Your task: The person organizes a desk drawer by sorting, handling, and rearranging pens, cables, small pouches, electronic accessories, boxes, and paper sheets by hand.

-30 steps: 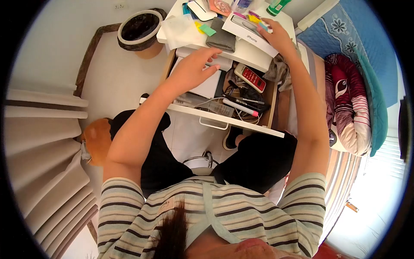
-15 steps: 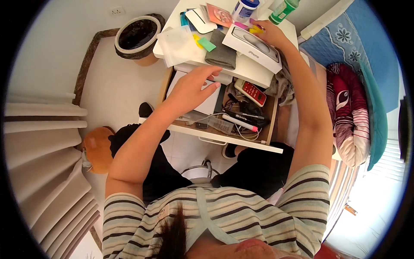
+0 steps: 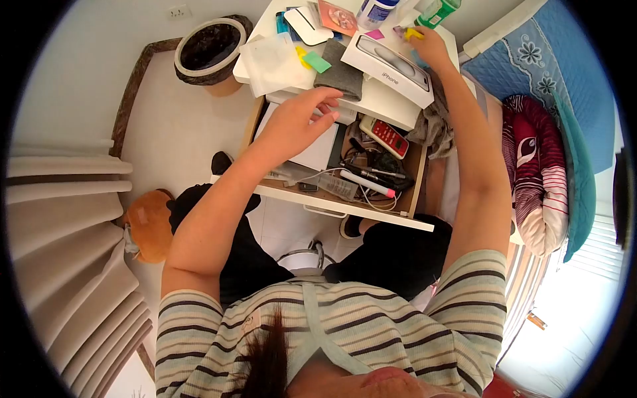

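My right hand (image 3: 430, 49) is at the back right of the white tabletop (image 3: 302, 79), its fingers closed on a small yellow piece (image 3: 414, 33). A pink piece (image 3: 375, 34) lies to the left of it, and a bluish piece (image 3: 419, 58) shows partly below the fingers. In front of this hand sits a white iPhone box (image 3: 390, 69). My left hand (image 3: 300, 121) hovers over the pulled-out drawer (image 3: 352, 211) with its fingers loosely curved and apart, holding nothing. Just beyond its fingertips is a folded grey cloth (image 3: 340, 73).
Green and yellow pieces (image 3: 317, 62), a clear bag (image 3: 271, 63), a white-and-blue tub (image 3: 375, 13) and a green bottle (image 3: 438, 12) crowd the tabletop. Inside the drawer are a red-faced calculator-like device (image 3: 385, 136), cables and a white pen (image 3: 367, 184). A lined bin (image 3: 211, 53) stands left.
My right hand has shifted slightly right, away from the pink piece, with the yellow piece in its fingers. The pink piece now lies uncovered. My left hand has barely moved.
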Action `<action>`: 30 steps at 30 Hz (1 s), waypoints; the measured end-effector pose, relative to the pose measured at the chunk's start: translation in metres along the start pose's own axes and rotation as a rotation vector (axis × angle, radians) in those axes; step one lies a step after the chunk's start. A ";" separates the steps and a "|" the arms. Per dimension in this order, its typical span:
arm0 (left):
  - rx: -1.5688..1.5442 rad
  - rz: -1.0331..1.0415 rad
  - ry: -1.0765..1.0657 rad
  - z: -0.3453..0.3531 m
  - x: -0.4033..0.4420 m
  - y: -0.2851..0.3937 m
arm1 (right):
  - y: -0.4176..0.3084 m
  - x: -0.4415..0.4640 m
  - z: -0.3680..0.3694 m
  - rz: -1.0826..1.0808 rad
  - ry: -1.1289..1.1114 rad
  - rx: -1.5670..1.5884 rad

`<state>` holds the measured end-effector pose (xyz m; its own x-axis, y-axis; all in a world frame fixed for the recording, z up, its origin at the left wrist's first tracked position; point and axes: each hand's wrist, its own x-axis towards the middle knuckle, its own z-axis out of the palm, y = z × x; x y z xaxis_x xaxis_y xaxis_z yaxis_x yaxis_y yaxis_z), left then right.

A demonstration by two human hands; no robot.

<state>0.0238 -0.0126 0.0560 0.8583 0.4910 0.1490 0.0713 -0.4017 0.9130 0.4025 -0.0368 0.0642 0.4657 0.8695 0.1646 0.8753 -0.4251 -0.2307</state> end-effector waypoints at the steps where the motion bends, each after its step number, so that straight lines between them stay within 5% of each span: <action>1: -0.001 -0.001 0.000 0.000 0.000 0.000 | 0.008 0.002 -0.001 0.032 0.076 0.171; 5: -0.042 -0.014 0.008 -0.001 0.001 -0.002 | -0.012 -0.018 -0.038 0.120 0.267 0.714; 7: -0.087 -0.047 0.001 0.001 0.002 -0.005 | -0.022 -0.038 -0.059 -0.010 0.255 0.981; 10: -0.387 -0.091 0.019 0.001 0.005 -0.012 | -0.084 -0.112 -0.077 0.024 0.118 1.058; 12: -0.359 -0.031 0.074 -0.003 0.006 -0.015 | -0.120 -0.162 -0.072 -0.167 -0.214 0.724; 13: -0.324 -0.005 0.093 -0.005 0.006 -0.017 | -0.132 -0.183 -0.051 -0.193 -0.334 0.914; 14: -0.323 -0.029 0.098 -0.006 0.006 -0.019 | -0.146 -0.201 -0.046 -0.136 -0.478 0.766; 15: -0.307 -0.032 0.095 -0.007 0.007 -0.021 | -0.147 -0.213 -0.018 -0.315 -0.410 0.729; 17: -0.284 -0.038 0.096 -0.006 0.006 -0.026 | -0.163 -0.230 0.004 -0.332 -0.470 0.728; 20: -0.443 -0.117 0.059 -0.005 0.006 -0.029 | -0.185 -0.238 0.029 -0.334 -0.433 0.704; 27: -0.127 -0.055 0.034 -0.009 0.001 -0.020 | -0.198 -0.230 0.013 -0.377 -0.315 0.721; 28: -0.107 -0.053 0.036 -0.011 0.001 -0.021 | -0.190 -0.221 0.006 -0.492 -0.013 0.619; 30: 0.058 -0.029 -0.005 -0.017 -0.002 -0.017 | -0.171 -0.200 -0.030 -0.339 0.204 0.532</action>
<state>0.0124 0.0062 0.0461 0.8579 0.4994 0.1204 0.1255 -0.4310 0.8936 0.1635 -0.1455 0.0993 0.2374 0.8457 0.4780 0.8182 0.0912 -0.5677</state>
